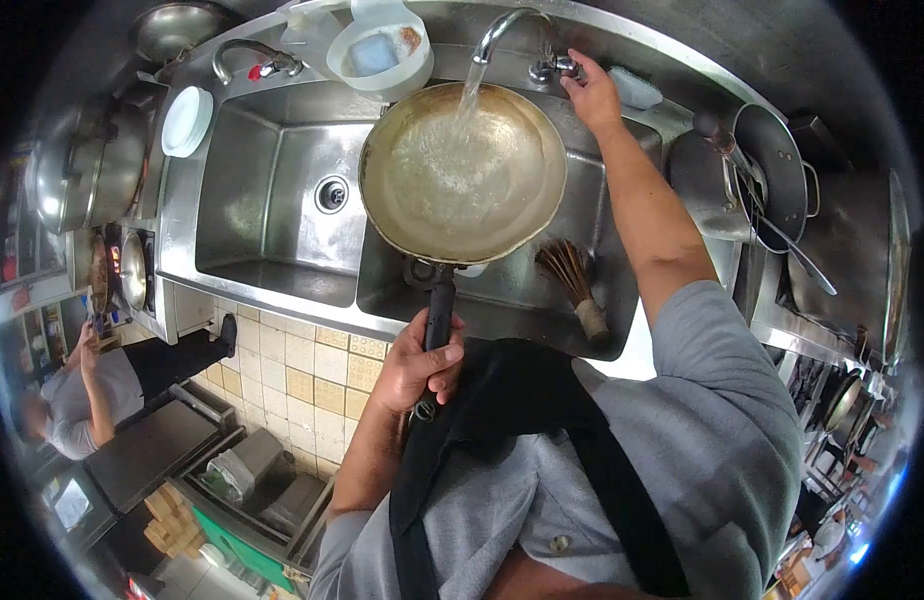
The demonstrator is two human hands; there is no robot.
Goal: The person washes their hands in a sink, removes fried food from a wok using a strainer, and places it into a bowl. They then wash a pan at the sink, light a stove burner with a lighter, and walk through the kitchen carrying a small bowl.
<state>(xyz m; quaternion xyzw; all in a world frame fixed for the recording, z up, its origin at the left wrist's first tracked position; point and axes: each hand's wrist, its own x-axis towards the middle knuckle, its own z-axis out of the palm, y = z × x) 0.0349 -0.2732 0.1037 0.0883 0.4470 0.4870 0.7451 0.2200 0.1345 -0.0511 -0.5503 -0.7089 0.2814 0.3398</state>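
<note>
Fingers (447, 365), left hand (417, 365): clenched around the black handle (440, 310) of the pan, close to the person's apron (502, 400).
Pan (462, 175): wide, round and pale metal, held roughly level in the air over the right basin (607, 235) of a steel double sink, directly under the tap.
Brush (574, 285): a bundle of thin sticks, lying in the right basin just beside the pan, touched by neither hand.
Water: falls from the tap (497, 35) onto the far half of the pan and foams there; a shallow cloudy pool covers the pan floor.
Right hand (590, 95): reached out at arm's length, fingers closed over the tap lever (560, 68) on the back ledge.
Progress: judging by this, the pan is wet and part filled with the tap running; scrubbing and tipping out look not yet done.
Left basin (272, 190): holds nothing visible but its drain.
Ledge behind: a white bowl (382, 50) and a white plate (188, 120).
Far left: another person (82, 390), well apart.
</note>
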